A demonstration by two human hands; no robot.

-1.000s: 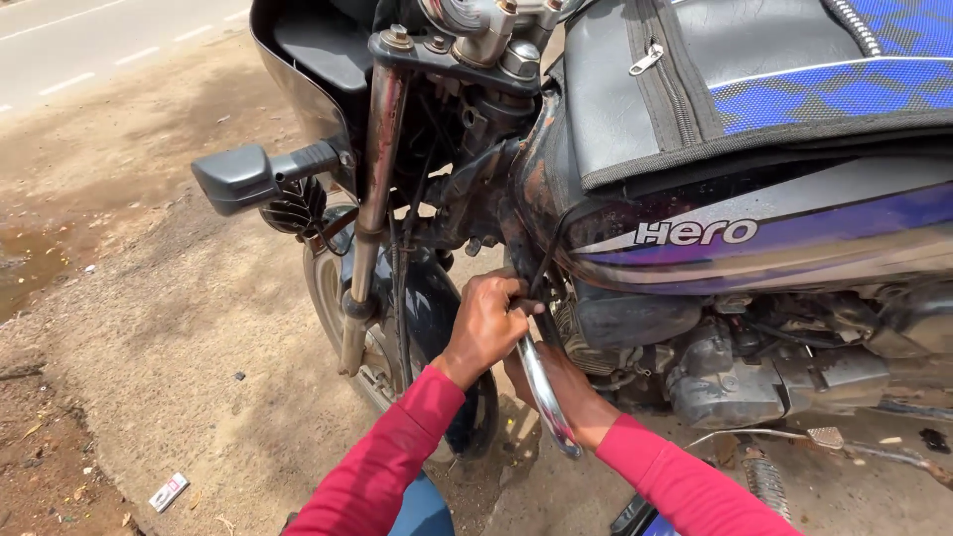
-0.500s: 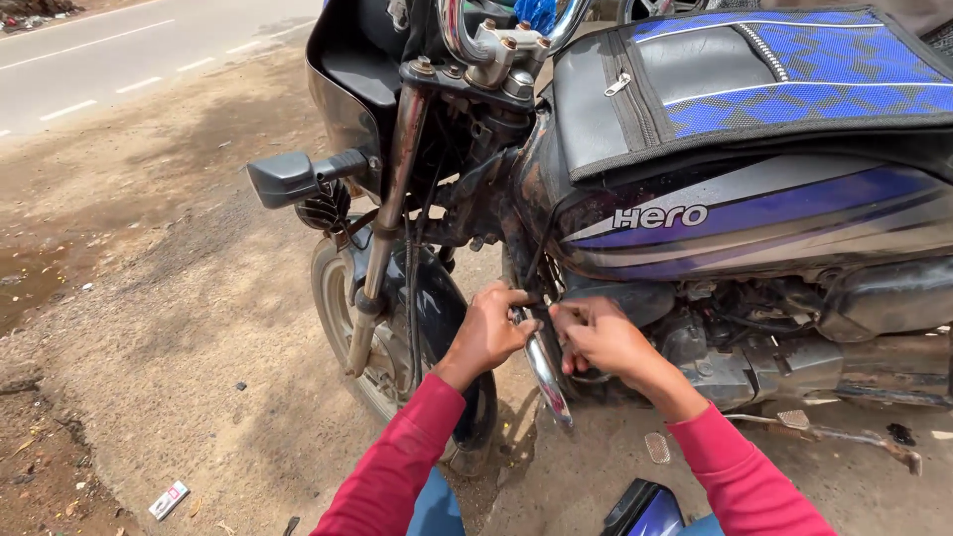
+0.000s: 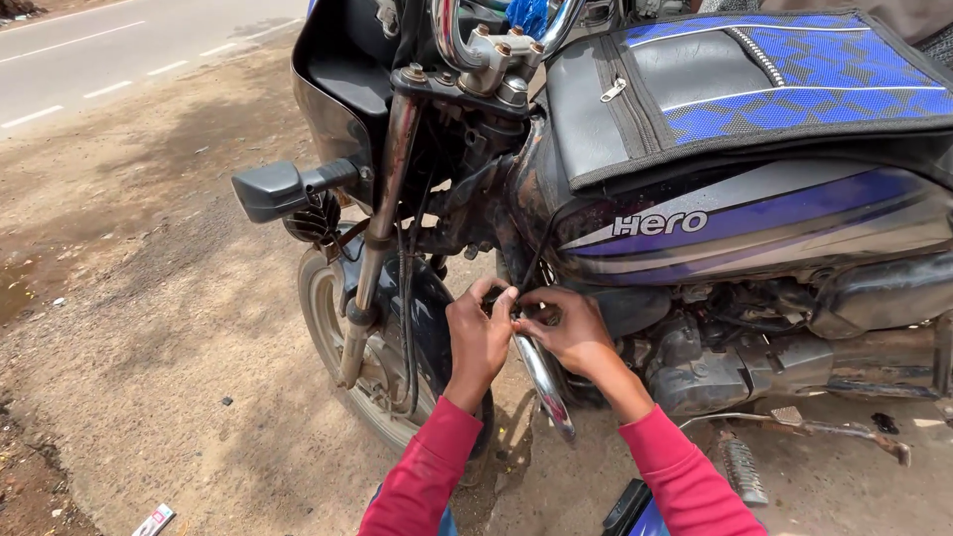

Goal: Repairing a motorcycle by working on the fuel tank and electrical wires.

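Observation:
A black and purple motorcycle [image 3: 754, 228] stands on sandy ground, its front wheel [image 3: 342, 347] toward the left. Both my hands, in red sleeves, meet just below the tank, at the top of the chrome exhaust pipe [image 3: 544, 382]. My left hand [image 3: 478, 337] curls its fingers around a thin black cable or small part there. My right hand [image 3: 566, 333] pinches the same spot with its fingertips. What exactly sits between the fingers is too small to tell.
A black and blue tank bag [image 3: 735, 84] covers the tank. The turn indicator [image 3: 273, 189] sticks out to the left. The engine [image 3: 715, 367] and a foot peg [image 3: 740, 467] lie right of my hands. A paved road [image 3: 109, 45] runs at the top left.
My right hand has come up from below the exhaust pipe to join my left hand at the frame. The view has shifted so the motorcycle sits lower and further right.

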